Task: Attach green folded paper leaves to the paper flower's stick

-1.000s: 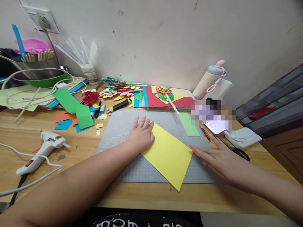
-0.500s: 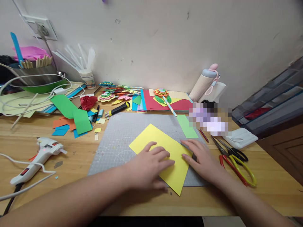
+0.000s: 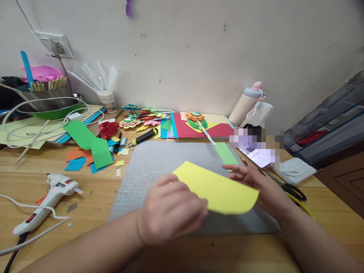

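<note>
A sheet of yellow paper (image 3: 218,189) is lifted off the grey cutting mat (image 3: 133,182), tilted and curving at its near right corner. My left hand (image 3: 174,208) is closed on the paper's left side, its fingers curled and a little blurred. Behind the sheet's right end is my right hand (image 3: 253,182), fingers stretched out and apart; whether it touches the paper is hard to make out. A light green paper strip (image 3: 225,154) lies on the mat just beyond that hand. Past the mat's far edge rests a paper flower (image 3: 195,115) with a striped stem.
On the left lies a white glue gun (image 3: 51,201) with its cord. Green paper pieces (image 3: 82,138), a yellow-black cutter knife (image 3: 145,136) and more paper flowers (image 3: 131,121) are behind. Scissors (image 3: 292,189) and a bottle (image 3: 246,102) are at the right.
The yellow paper has risen off the mat and turned, with my left hand now closed on it. My right hand has shifted right and up. The view has tilted slightly.
</note>
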Demonstrator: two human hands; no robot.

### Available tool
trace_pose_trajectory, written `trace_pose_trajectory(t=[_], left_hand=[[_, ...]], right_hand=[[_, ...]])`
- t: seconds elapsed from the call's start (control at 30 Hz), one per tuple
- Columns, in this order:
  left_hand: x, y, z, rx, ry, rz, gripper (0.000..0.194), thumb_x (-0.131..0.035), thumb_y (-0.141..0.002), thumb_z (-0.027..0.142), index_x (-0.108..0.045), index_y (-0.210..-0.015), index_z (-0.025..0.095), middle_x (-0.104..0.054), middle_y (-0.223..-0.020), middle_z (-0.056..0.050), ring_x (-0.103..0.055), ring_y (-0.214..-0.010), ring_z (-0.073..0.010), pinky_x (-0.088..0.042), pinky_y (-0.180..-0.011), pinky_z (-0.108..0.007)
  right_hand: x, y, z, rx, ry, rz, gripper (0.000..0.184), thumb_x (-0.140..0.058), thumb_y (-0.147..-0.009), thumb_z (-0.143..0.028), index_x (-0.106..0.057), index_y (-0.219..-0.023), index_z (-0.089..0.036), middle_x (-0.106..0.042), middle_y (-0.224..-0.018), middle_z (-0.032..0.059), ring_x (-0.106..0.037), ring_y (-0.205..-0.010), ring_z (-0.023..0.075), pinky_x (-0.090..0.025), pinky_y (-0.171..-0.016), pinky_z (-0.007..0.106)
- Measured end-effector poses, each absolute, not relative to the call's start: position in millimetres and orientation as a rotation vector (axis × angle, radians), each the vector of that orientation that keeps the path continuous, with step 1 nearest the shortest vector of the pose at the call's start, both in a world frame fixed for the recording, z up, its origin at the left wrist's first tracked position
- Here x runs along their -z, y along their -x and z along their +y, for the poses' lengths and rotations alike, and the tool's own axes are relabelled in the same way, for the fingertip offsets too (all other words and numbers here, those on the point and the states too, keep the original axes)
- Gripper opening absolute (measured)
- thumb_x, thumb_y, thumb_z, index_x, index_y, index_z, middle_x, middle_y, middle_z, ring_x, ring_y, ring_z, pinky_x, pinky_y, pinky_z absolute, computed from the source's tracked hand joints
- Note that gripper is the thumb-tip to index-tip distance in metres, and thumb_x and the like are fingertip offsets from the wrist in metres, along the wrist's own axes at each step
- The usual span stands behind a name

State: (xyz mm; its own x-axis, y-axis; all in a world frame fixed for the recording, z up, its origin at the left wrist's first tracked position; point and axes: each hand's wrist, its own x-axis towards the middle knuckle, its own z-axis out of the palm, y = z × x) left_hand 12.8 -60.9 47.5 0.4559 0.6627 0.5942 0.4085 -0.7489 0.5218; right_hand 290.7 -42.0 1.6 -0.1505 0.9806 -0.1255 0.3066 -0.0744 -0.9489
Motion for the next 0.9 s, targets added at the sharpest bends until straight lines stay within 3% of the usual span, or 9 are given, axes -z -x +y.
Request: trace_pose_trajectory(t=[0.07, 0.13, 0.27, 0.37, 0.47, 0.57, 0.9], left_hand=[[-63.8, -5.2, -52.1, -1.634, -1.977, 1.125, 0.011, -0.055, -0.08, 0.025, -0.065, -0.076, 0.026, -0.067, -0.064, 0.003, -0.06, -0.057, -0.0117, -0.047, -0.056, -0.025], [-72.5, -0.2, -39.9, -1.763, -1.443, 1.303, 0.014, -0.055, -0.081, 0.031, -0.065, -0.077, 0.022, -0.067, -0.068, 0.002, -0.06, -0.058, -0.0119, -0.046, -0.051, -0.022], [-59.1, 6.1, -16.1, -1.438, -1.042, 1.336, 0.024, -0.062, -0.072, 0.042, -0.064, -0.072, 0.017, -0.066, -0.065, 0.001, -0.058, -0.051, -0.0122, -0.045, -0.045, -0.021], [-33.2, 12.6, -6.9, -1.265, -0.978, 1.364, 0.026, -0.063, -0.07, 0.043, -0.064, -0.073, 0.017, -0.065, -0.062, 0.001, -0.057, -0.05, -0.0118, -0.043, -0.043, -0.019], [-12.5, 20.5, -3.0, -1.151, -0.986, 1.348, 0.029, -0.062, -0.071, 0.045, -0.064, -0.077, 0.016, -0.063, -0.063, 0.002, -0.054, -0.047, -0.0092, -0.038, -0.039, -0.016], [-3.2, 26.6, 0.1, -1.072, -1.007, 1.305, 0.033, -0.065, -0.069, 0.046, -0.065, -0.084, 0.016, -0.065, -0.069, -0.001, -0.057, -0.053, -0.0106, -0.041, -0.042, -0.017], [-5.1, 30.5, 4.4, -0.919, -0.99, 1.328, 0.026, -0.066, -0.069, 0.04, -0.065, -0.074, 0.015, -0.066, -0.066, -0.002, -0.056, -0.053, -0.0093, -0.044, -0.046, -0.018]], right_hand=[[-9.4, -287.9, -38.5, -1.234, 1.277, -1.39, 0.059, -0.011, -0.091, -0.053, -0.056, -0.115, -0.022, -0.064, -0.101, 0.0119, -0.064, -0.086, 0.0235, -0.052, -0.068, 0.036], [-17.4, -278.3, -35.4, -1.255, 1.176, -1.365, 0.061, -0.008, -0.09, -0.054, -0.055, -0.115, -0.024, -0.063, -0.108, 0.0115, -0.061, -0.095, 0.0242, -0.051, -0.076, 0.038], [-31.4, -242.4, -30.3, -1.557, 1.128, -1.413, 0.079, 0.006, -0.085, -0.061, -0.048, -0.126, -0.021, -0.066, -0.104, 0.0137, -0.065, -0.092, 0.0263, -0.053, -0.067, 0.04], [-31.5, -213.7, -23.5, -1.718, 1.114, -1.351, 0.051, -0.036, -0.088, -0.052, -0.045, -0.128, -0.023, -0.067, -0.106, 0.0111, -0.067, -0.085, 0.0242, -0.053, -0.064, 0.036], [-19.8, -195.9, -14.2, -1.745, 1.104, -1.2, 0.045, -0.058, -0.08, -0.035, -0.05, -0.123, -0.022, -0.066, -0.111, 0.0093, -0.066, -0.09, 0.024, -0.053, -0.074, 0.038], [-5.1, -192.2, -8.4, -1.761, 1.048, -1.08, 0.042, -0.061, -0.079, -0.031, -0.053, -0.118, -0.021, -0.065, -0.113, 0.0091, -0.065, -0.094, 0.0249, -0.052, -0.08, 0.042], [6.3, -199.1, -14.9, -1.843, 1.03, -0.894, 0.035, -0.063, -0.081, -0.026, -0.056, -0.115, -0.02, -0.066, -0.111, 0.0098, -0.065, -0.095, 0.0238, -0.051, -0.081, 0.041]])
